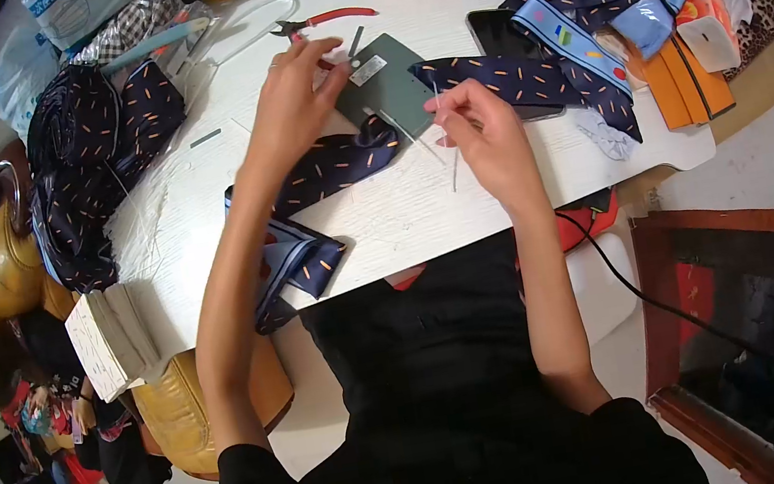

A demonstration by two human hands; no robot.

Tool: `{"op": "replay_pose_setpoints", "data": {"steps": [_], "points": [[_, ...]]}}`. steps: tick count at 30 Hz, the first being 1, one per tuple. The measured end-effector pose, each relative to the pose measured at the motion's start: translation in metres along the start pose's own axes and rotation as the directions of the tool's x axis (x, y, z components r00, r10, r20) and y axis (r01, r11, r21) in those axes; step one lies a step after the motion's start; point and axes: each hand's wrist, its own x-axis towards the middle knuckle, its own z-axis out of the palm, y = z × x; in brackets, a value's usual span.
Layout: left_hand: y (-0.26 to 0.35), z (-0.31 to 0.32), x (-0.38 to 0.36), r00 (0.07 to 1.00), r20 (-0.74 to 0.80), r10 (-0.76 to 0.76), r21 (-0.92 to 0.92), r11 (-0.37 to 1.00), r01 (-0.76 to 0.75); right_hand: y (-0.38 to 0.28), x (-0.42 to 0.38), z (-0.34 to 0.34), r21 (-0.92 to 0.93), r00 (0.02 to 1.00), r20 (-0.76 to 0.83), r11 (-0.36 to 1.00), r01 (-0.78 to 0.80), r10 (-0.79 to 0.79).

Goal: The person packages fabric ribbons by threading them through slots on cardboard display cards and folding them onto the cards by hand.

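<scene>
My left hand (298, 94) is over the white table, its thumb and fingers curved near a small white piece at the upper left of a dark green board (390, 54). What lies between those fingertips is too small to make out. My right hand (483, 130) pinches a thin pale stick (452, 169) beside the board's right edge. Another thin white stick (410, 133) lies across the board's lower edge. A dark navy patterned scarf (529, 81) runs behind my right hand. More of that patterned fabric (335, 169) lies below my left forearm.
Red-handled pliers (326, 18) lie behind the board. A phone (501, 31) sits partly under fabric. Piled scarves (77, 169) stand at the left, a paper stack (109, 342) at the table's left corner. Orange boxes (671, 85) are at the right. Another person (44, 377) is at far left.
</scene>
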Motion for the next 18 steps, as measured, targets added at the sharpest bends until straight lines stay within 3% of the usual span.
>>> {"op": "replay_pose_setpoints", "data": {"steps": [1,4,5,8,11,14,18], "points": [[-0.005,-0.003,0.007,0.996,0.088,-0.004,-0.011,1.000,0.005,-0.002,0.001,0.000,-0.039,1.000,0.006,0.999,-0.011,0.011],[0.011,-0.011,0.022,0.913,0.290,-0.286,-0.173,0.923,0.344,-0.002,0.001,0.000,-0.095,1.000,0.007,0.995,-0.002,0.003],[0.003,-0.008,0.027,0.887,0.367,-0.280,-0.196,0.909,0.368,0.003,0.002,-0.002,-0.105,1.000,0.023,0.994,0.021,-0.018],[0.011,-0.006,0.032,0.910,0.340,-0.238,-0.166,0.937,0.307,0.003,0.000,0.000,-0.068,1.000,-0.006,0.997,0.028,-0.029],[0.005,0.004,0.039,0.900,0.382,-0.211,0.015,0.975,0.222,0.006,-0.003,0.002,-0.034,0.998,-0.023,0.998,0.050,-0.051],[0.015,-0.005,0.050,0.851,0.451,-0.271,0.014,0.955,0.297,0.003,-0.005,0.001,-0.058,0.999,0.010,0.998,0.031,-0.030],[0.020,-0.011,0.059,0.814,0.521,-0.256,-0.244,0.869,0.430,0.007,-0.006,-0.004,-0.051,0.994,0.022,0.993,0.105,-0.104]]}}
